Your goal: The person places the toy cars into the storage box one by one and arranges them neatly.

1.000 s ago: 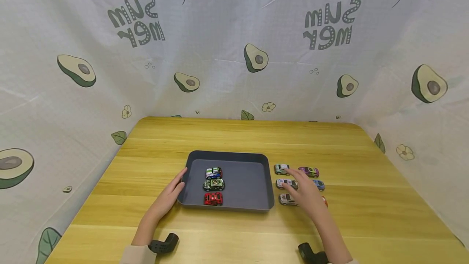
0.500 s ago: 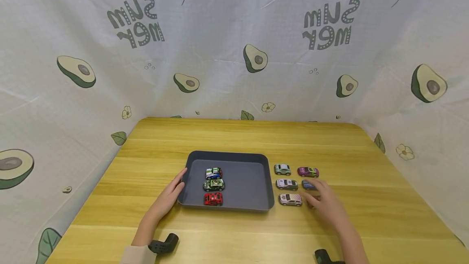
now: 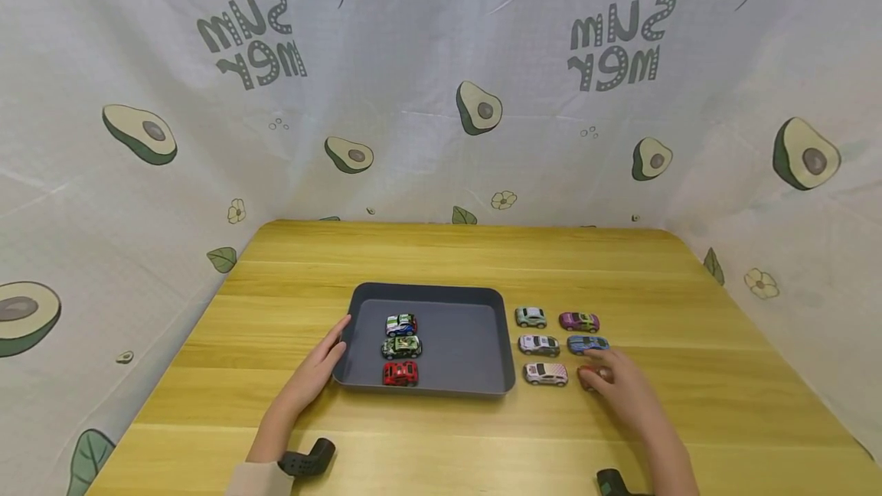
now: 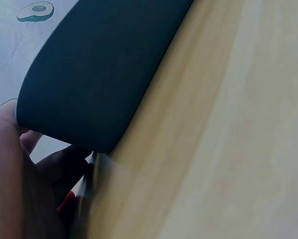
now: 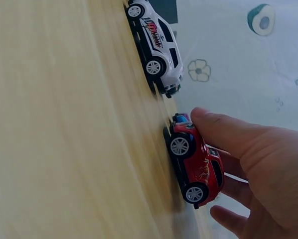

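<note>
My right hand (image 3: pixel 623 389) is at the near right of a group of toy cars. It holds a red toy car (image 5: pixel 201 164) with the thumb against one end and the fingers along its far side. The car sits at table level; whether it is lifted cannot be told. My left hand (image 3: pixel 313 370) rests with extended fingers against the left side of a dark grey tray (image 3: pixel 458 394). Inside the tray, towards its left, stand a white-blue-green car (image 3: pixel 402 324), a camouflage green car (image 3: pixel 402 347) and a red car (image 3: pixel 400 373) in a column.
Between tray and right hand stand a mint car (image 3: pixel 530 317), a white-grey car (image 3: pixel 539 345) and a white-pink car (image 3: pixel 546 373). A purple car (image 3: pixel 579 321) and a blue car (image 3: pixel 588 344) form the column beyond. A printed curtain (image 3: pixel 413 98) hangs behind the wooden table (image 3: pixel 441 251).
My right hand has moved right from above the nearer car column to the red car at the near right, and its thumb and fingers have come around it. The left hand stays put.
</note>
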`<state>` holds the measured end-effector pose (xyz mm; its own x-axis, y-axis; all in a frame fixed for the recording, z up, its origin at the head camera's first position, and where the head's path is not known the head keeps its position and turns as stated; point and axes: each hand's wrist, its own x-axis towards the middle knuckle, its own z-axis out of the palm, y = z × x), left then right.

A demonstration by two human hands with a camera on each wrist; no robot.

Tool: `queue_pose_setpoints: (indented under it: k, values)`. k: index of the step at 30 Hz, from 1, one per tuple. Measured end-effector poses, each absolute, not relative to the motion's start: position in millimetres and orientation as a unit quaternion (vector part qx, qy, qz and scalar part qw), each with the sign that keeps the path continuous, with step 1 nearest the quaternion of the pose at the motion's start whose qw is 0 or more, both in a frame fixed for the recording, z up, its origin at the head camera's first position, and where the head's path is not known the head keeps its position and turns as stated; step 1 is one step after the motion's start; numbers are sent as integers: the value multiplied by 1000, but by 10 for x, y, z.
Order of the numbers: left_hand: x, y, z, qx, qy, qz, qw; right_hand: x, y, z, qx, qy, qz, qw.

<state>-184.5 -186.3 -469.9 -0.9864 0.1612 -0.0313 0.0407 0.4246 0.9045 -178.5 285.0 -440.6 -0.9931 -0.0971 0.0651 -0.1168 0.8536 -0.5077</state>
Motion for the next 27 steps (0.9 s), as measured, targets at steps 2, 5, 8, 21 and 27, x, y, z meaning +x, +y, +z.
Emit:
queue_pose_setpoints:
  k: [2, 5, 8, 21, 27]
  values:
    - [-1850, -1864, -4693, 61, 842, 534, 58, -1777, 2858, -4407, 49, -962, 267, 10]
    - [-1856, -1864, -4686, 60, 841, 534, 59, -1763, 2870, -4411, 48, -962, 268, 6]
    - [-1857, -1866, -4684, 60, 841, 535, 60, -1748, 2881, -4425, 54, -960, 273, 8]
    - [-1847, -1862, -4703, 64, 844, 530, 51, -1727, 2957, -4478, 91, -957, 276, 1]
    - [-1857, -1867, -4737, 64, 845, 529, 42, -1718, 2984, -4482, 102, -955, 278, 3]
